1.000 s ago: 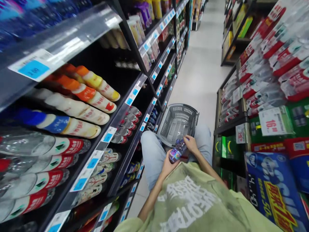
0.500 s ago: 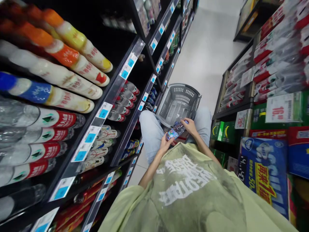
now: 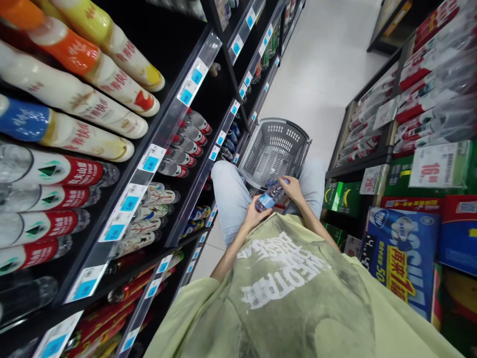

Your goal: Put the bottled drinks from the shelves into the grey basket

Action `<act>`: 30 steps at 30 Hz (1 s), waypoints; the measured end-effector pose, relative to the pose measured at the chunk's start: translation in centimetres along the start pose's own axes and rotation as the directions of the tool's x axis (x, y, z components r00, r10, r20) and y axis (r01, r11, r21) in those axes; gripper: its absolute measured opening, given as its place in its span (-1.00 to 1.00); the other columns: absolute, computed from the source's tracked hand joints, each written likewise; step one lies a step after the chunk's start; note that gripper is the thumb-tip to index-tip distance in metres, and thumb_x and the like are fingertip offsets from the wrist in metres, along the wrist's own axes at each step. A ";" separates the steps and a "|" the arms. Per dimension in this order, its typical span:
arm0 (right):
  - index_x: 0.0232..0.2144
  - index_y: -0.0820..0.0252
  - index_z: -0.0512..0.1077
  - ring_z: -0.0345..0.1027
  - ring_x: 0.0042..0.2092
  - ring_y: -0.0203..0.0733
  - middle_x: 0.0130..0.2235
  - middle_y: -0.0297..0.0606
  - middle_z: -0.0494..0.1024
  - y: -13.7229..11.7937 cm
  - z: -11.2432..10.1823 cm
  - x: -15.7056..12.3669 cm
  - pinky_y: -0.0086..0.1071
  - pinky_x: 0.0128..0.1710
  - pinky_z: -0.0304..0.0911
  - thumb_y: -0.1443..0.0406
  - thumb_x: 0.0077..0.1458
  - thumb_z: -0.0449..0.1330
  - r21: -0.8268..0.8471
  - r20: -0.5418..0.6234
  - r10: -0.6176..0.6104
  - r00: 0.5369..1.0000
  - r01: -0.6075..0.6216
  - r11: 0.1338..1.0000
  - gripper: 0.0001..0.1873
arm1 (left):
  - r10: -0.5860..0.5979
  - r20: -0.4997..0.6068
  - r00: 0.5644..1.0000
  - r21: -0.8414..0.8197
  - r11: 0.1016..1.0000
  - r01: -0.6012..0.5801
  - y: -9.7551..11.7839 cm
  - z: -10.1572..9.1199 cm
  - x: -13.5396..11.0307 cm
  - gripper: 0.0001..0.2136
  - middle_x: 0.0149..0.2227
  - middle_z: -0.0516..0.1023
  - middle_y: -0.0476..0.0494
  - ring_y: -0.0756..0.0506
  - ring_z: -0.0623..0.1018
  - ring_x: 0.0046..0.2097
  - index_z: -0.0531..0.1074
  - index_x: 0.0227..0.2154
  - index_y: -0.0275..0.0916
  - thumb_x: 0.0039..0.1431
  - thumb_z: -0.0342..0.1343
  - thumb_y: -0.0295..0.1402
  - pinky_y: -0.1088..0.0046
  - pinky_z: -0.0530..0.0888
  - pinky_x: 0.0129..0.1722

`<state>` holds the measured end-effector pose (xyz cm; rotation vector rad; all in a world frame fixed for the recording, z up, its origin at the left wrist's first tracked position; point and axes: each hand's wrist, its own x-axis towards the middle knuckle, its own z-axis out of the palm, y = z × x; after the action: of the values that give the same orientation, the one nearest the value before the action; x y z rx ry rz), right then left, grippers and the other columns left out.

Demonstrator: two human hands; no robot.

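Observation:
Both my hands hold a clear plastic bottle with a blue label, tilted over my lap. My left hand is wrapped round its lower, labelled end. At the other end, the fingers of my right hand are closed on the neck by the cap. Just beyond the bottle, between my knees, stands a grey plastic shopping basket. Something clear, perhaps another bottle, shows in the near part of the basket; I cannot make it out.
A black shelf on the left holds water bottles and milky drink bottles. On the right are wrapped bottle packs and a blue carton. The pale aisle floor runs ahead.
The view has shifted slightly, so the shelf on the left sits further left and higher. The bottle stays in both hands, its label turned somewhat differently.

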<state>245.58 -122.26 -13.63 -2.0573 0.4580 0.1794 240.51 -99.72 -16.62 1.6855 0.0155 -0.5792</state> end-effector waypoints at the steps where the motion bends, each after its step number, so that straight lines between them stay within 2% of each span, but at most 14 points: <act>1: -0.59 0.09 0.24 0.14 -0.36 -0.21 -0.51 -0.32 0.33 0.0 0.0 0.0 -0.31 -0.25 0.06 0.01 0.19 0.10 0.008 0.003 -0.006 1.000 0.006 1.000 -0.58 | -0.036 0.014 0.999 -0.016 0.999 0.036 0.1 -0.1 0.0 -0.37 -0.20 0.64 -0.14 -0.17 0.61 -0.19 0.46 -0.01 -0.29 -0.06 0.44 0.00 0.32 0.55 -0.14; 4: -0.59 0.09 0.22 0.11 -0.36 -0.21 -0.52 -0.34 0.28 0.1 0.0 -0.1 -0.31 -0.26 0.05 0.03 0.20 0.09 0.027 0.009 -0.027 1.000 0.027 0.999 -0.59 | -0.094 0.044 0.995 -0.027 0.995 0.095 0.4 -0.5 -0.1 -0.43 -0.37 0.57 -0.07 -0.12 0.51 -0.30 0.46 -0.24 -0.25 -0.04 0.35 0.19 0.38 0.47 -0.27; 7: -0.61 0.08 0.18 0.09 -0.37 -0.23 -0.54 -0.35 0.25 0.3 0.0 -0.2 -0.31 -0.28 0.03 0.07 0.21 0.07 0.029 0.002 -0.030 1.000 0.030 0.999 -0.59 | -0.114 0.081 0.990 0.057 0.992 0.110 0.5 -0.6 -0.1 -0.42 -0.46 0.48 -0.03 -0.07 0.40 -0.36 0.41 -0.42 -0.22 -0.03 0.26 0.29 0.43 0.34 -0.34; 10: -0.62 0.08 0.16 0.09 -0.39 -0.23 -0.55 -0.35 0.22 0.6 0.1 -0.1 -0.31 -0.29 0.02 0.07 0.22 0.07 0.018 -0.007 -0.027 1.000 0.027 0.999 -0.57 | -0.108 0.146 0.983 0.164 0.983 0.083 0.4 -0.6 0.0 -0.40 -0.56 0.33 0.03 -0.02 0.29 -0.43 0.31 -0.57 -0.18 0.02 0.18 0.33 0.45 0.22 -0.40; 12: -0.63 0.08 0.15 0.09 -0.40 -0.23 -0.56 -0.36 0.19 0.7 0.1 -0.1 -0.31 -0.30 0.01 0.05 0.22 0.07 0.012 -0.019 -0.035 0.999 0.035 0.999 -0.55 | -0.075 0.180 0.981 0.208 0.977 0.037 0.3 -0.5 0.0 -0.41 -0.57 0.32 0.03 -0.01 0.28 -0.43 0.29 -0.58 -0.19 0.07 0.14 0.31 0.45 0.21 -0.39; 15: -0.63 0.07 0.16 0.10 -0.39 -0.23 -0.56 -0.38 0.18 0.9 0.1 0.0 -0.32 -0.30 0.01 0.03 0.20 0.06 0.010 -0.043 -0.043 0.998 0.043 0.999 -0.56 | -0.032 0.190 0.981 0.245 0.969 -0.016 0.4 -0.5 0.1 -0.48 -0.49 0.45 -0.01 -0.04 0.38 -0.38 0.41 -0.47 -0.23 0.12 0.18 0.20 0.44 0.29 -0.34; 19: -0.62 0.07 0.17 0.12 -0.40 -0.23 -0.56 -0.38 0.22 1.1 0.2 0.3 -0.33 -0.31 0.01 0.06 0.19 0.03 -0.009 -0.061 -0.055 0.997 0.054 0.998 -0.59 | -0.021 0.191 0.981 0.269 0.963 -0.031 0.4 -0.3 0.0 -0.51 -0.29 0.64 -0.10 -0.12 0.54 -0.26 0.54 -0.11 -0.28 0.12 0.30 0.05 0.41 0.44 -0.23; 21: -0.62 0.07 0.17 0.13 -0.40 -0.22 -0.56 -0.38 0.24 1.3 0.2 0.4 -0.33 -0.31 0.01 0.07 0.20 0.03 -0.024 -0.062 -0.062 0.996 0.060 0.998 -0.60 | -0.020 0.186 0.982 0.269 0.963 -0.031 0.2 -0.2 0.0 -0.47 -0.22 0.67 -0.12 -0.15 0.59 -0.21 0.53 -0.01 -0.28 0.11 0.33 0.04 0.38 0.49 -0.18; 25: -0.61 0.07 0.18 0.14 -0.40 -0.22 -0.55 -0.38 0.26 1.7 0.3 0.5 -0.34 -0.32 0.01 0.08 0.23 0.02 -0.042 -0.064 -0.054 0.997 0.051 0.998 -0.60 | -0.019 0.180 0.984 0.294 0.955 -0.035 -0.4 0.0 0.0 -0.35 -0.10 0.71 -0.20 -0.22 0.66 -0.09 0.50 0.07 -0.27 0.02 0.44 0.04 0.27 0.57 -0.04; 28: -0.60 0.06 0.17 0.14 -0.39 -0.21 -0.54 -0.37 0.28 1.8 0.4 0.5 -0.35 -0.32 0.00 0.08 0.24 0.01 -0.066 -0.062 -0.045 0.997 0.041 0.997 -0.60 | 0.030 0.157 0.987 0.314 0.946 -0.079 -0.9 0.2 0.0 -0.21 0.07 0.68 -0.28 -0.28 0.67 0.05 0.43 0.20 -0.26 -0.05 0.50 -0.01 0.18 0.58 0.09; 30: -0.59 0.06 0.17 0.15 -0.39 -0.21 -0.54 -0.36 0.30 1.9 0.5 0.5 -0.34 -0.31 0.00 0.09 0.25 0.00 -0.087 -0.054 -0.047 0.997 0.043 0.995 -0.61 | 0.084 0.115 0.990 0.322 0.939 -0.117 -1.1 0.3 0.2 -0.18 0.17 0.64 -0.31 -0.29 0.65 0.14 0.37 0.27 -0.25 -0.05 0.51 -0.11 0.16 0.57 0.17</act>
<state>245.36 -122.83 -15.51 -2.1596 0.4443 0.1168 240.20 -99.83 -17.75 1.9654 -0.2510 -0.6121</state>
